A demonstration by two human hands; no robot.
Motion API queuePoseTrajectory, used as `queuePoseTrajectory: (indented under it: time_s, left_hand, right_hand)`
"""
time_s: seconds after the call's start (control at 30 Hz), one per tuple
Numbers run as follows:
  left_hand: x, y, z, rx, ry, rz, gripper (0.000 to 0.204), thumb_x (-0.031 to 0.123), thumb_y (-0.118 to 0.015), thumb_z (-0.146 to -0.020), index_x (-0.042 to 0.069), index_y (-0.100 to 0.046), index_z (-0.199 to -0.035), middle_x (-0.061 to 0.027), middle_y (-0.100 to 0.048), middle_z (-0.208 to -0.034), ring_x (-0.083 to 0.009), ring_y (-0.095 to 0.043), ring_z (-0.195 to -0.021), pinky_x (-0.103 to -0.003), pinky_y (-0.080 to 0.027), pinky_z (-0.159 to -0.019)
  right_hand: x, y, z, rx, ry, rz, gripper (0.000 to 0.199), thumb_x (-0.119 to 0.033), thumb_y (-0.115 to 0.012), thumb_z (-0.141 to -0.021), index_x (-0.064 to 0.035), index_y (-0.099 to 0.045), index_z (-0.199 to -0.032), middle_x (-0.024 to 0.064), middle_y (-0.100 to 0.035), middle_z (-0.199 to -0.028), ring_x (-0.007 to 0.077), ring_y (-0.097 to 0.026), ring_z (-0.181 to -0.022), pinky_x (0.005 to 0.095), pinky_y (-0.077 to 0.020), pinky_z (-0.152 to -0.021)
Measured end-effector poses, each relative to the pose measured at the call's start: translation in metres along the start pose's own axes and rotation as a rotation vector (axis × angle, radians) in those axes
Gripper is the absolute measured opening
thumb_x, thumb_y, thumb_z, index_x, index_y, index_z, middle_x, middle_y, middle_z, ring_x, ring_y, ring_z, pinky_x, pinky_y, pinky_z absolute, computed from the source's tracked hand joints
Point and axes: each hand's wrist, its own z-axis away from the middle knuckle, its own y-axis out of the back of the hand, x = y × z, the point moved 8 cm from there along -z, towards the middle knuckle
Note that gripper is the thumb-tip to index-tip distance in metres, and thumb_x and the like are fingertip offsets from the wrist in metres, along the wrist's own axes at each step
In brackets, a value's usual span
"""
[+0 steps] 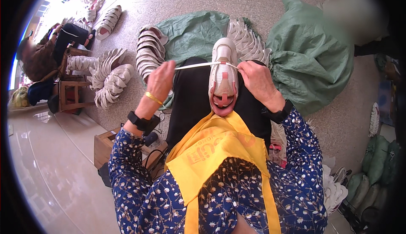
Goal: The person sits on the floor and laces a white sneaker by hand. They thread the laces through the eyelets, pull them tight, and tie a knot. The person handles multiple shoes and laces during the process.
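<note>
A white and pink sneaker [223,75] rests toe-away on my lap, over black trousers and a yellow apron [215,145]. A white lace [198,65] runs taut across the shoe's upper between my two hands. My left hand [160,81] grips the lace's left end, raised left of the shoe; a gold bangle and a black wristband sit on that wrist. My right hand [259,79] pinches the lace's right end close beside the shoe, with a black wristband on its wrist.
Stacks of white shoe uppers [149,50] lie on the speckled floor, more stacks [111,81] to the left and on a green sack [311,52]. Another person [46,52] sits on a wooden stool [69,92] at left. A wooden box [103,145] stands beside me.
</note>
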Motion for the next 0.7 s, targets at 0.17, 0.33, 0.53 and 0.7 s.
queuePoseTrajectory:
  time_s: [0.17, 0.33, 0.53, 0.7]
  left_hand:
    - [-0.112, -0.009, 0.065, -0.038, 0.384, -0.157, 0.017, -0.002, -0.058, -0.090, 0.003, -0.055, -0.106, -0.0161, -0.068, -0.094, -0.0356, -0.071, -0.085, -0.045, -0.058, -0.070]
    - [-0.182, -0.006, 0.135, 0.025, 0.539, -0.192, 0.009, 0.008, -0.057, -0.097, 0.002, -0.055, -0.103, -0.0233, -0.068, -0.086, -0.0440, -0.067, -0.081, -0.053, -0.052, -0.068]
    - [-0.198, -0.017, 0.135, 0.043, 0.551, -0.155, 0.005, 0.006, -0.059, -0.093, 0.002, -0.057, -0.097, -0.0233, -0.067, -0.082, -0.0440, -0.066, -0.079, -0.053, -0.049, -0.068]
    - [-0.208, -0.017, 0.122, 0.063, 0.554, -0.148, 0.007, 0.008, -0.057, -0.096, 0.002, -0.057, -0.097, -0.0241, -0.066, -0.081, -0.0444, -0.067, -0.080, -0.053, -0.050, -0.068]
  right_hand:
    - [0.004, 0.017, 0.012, 0.053, -0.037, -0.049, 0.006, -0.006, -0.065, -0.092, -0.0016, -0.065, -0.096, 0.0171, -0.068, -0.088, 0.0375, -0.068, -0.083, 0.0445, -0.0539, -0.070]
    - [0.020, 0.048, 0.036, 0.136, -0.111, -0.089, 0.004, -0.004, -0.065, -0.091, -0.0020, -0.065, -0.095, 0.0180, -0.067, -0.086, 0.0385, -0.067, -0.081, 0.0466, -0.0526, -0.070]
    - [0.061, 0.052, 0.075, 0.123, -0.300, -0.027, 0.004, -0.001, -0.067, -0.087, -0.0016, -0.067, -0.091, 0.0181, -0.068, -0.081, 0.0385, -0.067, -0.075, 0.0437, -0.0508, -0.065]
    - [0.117, 0.056, 0.121, 0.185, -0.488, -0.079, 0.002, -0.002, -0.068, -0.089, -0.0017, -0.067, -0.091, 0.0149, -0.068, -0.073, 0.0264, -0.067, -0.056, 0.0369, -0.0490, -0.052]
